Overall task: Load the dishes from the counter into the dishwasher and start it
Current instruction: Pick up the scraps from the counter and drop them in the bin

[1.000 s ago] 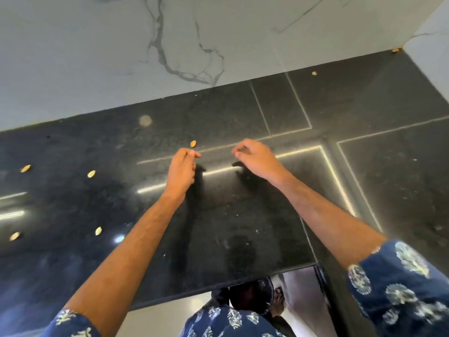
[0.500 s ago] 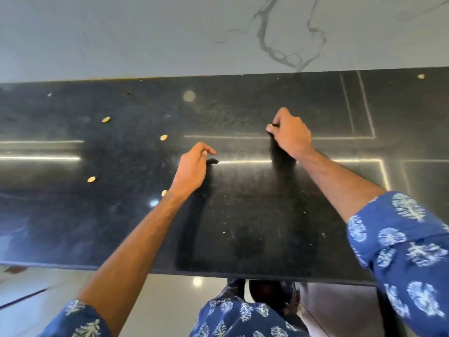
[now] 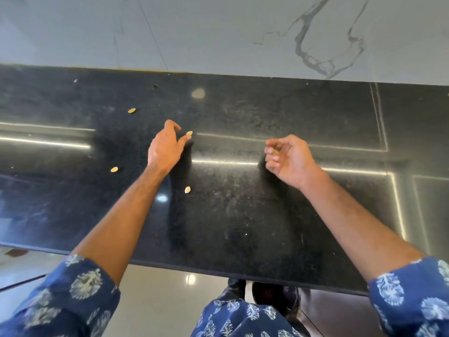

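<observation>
Head view: no dishes or dishwasher in sight, so we can't say where those are. What we've got is small yellowish seeds on the black counter (image 3: 267,215). The nearest seed (image 3: 189,133) lies at about 2 o'clock off our left hand (image 3: 165,149), right by the fingertips, long axis tilted up to the right; fingers are loosely spread around it, not touching as far as we can tell. Our right hand (image 3: 289,161) is curled, palm up, pinching a similar seed (image 3: 275,152). Other seeds sit at 11 o'clock (image 3: 132,110), 8 o'clock (image 3: 114,169) and 5 o'clock (image 3: 187,189) of the left hand. Nothing blocks the reach.
</observation>
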{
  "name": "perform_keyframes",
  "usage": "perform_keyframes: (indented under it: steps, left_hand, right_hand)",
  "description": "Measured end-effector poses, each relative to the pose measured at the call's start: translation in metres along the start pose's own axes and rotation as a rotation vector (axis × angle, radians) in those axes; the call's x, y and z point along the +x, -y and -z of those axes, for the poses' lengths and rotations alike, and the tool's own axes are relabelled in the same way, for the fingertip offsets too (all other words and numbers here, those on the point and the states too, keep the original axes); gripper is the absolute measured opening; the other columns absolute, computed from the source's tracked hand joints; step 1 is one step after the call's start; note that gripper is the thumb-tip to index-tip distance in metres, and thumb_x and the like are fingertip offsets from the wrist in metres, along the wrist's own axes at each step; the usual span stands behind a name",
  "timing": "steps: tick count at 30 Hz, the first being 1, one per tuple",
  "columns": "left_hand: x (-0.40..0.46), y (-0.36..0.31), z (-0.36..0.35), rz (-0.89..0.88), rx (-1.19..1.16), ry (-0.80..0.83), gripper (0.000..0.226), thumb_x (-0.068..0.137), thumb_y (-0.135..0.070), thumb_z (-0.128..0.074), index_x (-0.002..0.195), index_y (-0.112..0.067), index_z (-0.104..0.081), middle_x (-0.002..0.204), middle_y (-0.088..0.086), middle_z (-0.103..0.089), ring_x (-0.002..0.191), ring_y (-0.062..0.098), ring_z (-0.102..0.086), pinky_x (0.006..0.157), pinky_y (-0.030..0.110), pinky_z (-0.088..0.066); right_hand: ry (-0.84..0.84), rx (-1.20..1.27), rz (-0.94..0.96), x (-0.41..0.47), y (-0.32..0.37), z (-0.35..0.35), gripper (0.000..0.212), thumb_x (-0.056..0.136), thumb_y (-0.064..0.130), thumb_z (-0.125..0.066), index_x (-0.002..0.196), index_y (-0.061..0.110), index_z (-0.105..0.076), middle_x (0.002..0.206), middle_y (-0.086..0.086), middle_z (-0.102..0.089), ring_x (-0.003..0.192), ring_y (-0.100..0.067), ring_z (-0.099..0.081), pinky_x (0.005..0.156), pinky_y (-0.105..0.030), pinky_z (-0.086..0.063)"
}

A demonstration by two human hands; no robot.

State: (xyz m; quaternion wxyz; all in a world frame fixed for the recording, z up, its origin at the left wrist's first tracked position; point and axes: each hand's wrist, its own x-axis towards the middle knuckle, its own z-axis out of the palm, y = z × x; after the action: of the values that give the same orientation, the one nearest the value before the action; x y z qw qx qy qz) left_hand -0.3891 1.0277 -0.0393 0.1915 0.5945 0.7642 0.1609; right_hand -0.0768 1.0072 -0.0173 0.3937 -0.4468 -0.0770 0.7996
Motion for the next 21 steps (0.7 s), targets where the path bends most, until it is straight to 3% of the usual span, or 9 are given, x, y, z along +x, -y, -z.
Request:
perform_keyframes:
  steps: [4,11,16,19,21]
  left_hand:
    - [0.022,0.005,0.0,-0.021,-0.002,0.057,0.037,0.092,-0.049,-0.065,0.113,-0.02,-0.055,0.085,-0.002,-0.058,0.082,0.024,-0.059,0.073,0.038,-0.049]
    - [0.046,0.006,0.001,-0.072,0.041,0.17,0.019,0.09,-0.039,-0.07,0.098,-0.024,-0.062,0.089,-0.003,-0.06,0.084,0.019,-0.059,0.073,0.034,-0.047]
    - [0.064,-0.011,0.014,-0.219,0.227,0.404,0.008,0.093,-0.026,-0.064,0.089,-0.025,-0.071,0.085,-0.006,-0.059,0.081,0.018,-0.058,0.083,0.039,-0.052]
    - [0.064,-0.013,0.017,-0.238,0.351,0.486,0.024,0.087,-0.028,-0.058,0.066,-0.017,-0.054,0.065,0.002,-0.055,0.064,0.025,-0.054,0.066,0.038,-0.048]
    - [0.058,-0.015,0.016,-0.256,0.433,0.492,0.021,0.088,-0.033,-0.056,0.08,-0.013,-0.051,0.072,0.005,-0.056,0.069,0.027,-0.057,0.066,0.038,-0.046]
  right_hand:
    - [0.063,0.19,-0.012,-0.006,-0.033,-0.011,0.034,0.095,0.026,-0.049,0.079,0.001,-0.067,0.071,-0.008,-0.052,0.053,-0.01,-0.036,0.045,-0.017,-0.03]
    - [0.052,0.14,0.001,-0.01,-0.05,-0.022,0.026,0.097,0.026,-0.051,0.089,0.004,-0.065,0.072,-0.004,-0.05,0.052,-0.008,-0.035,0.043,-0.018,-0.032]
    - [0.033,0.072,-0.001,-0.015,-0.056,-0.026,0.023,0.096,0.024,-0.053,0.09,0.006,-0.065,0.073,-0.002,-0.049,0.054,-0.008,-0.034,0.044,-0.018,-0.031]
    - [0.025,0.063,0.003,-0.021,-0.061,-0.029,0.022,0.096,0.023,-0.054,0.09,0.006,-0.066,0.072,-0.002,-0.049,0.053,-0.008,-0.035,0.044,-0.018,-0.031]
    - [0.025,0.064,0.004,-0.026,-0.065,-0.029,0.023,0.097,0.023,-0.054,0.089,0.006,-0.067,0.072,-0.002,-0.05,0.053,-0.007,-0.036,0.044,-0.018,-0.031]
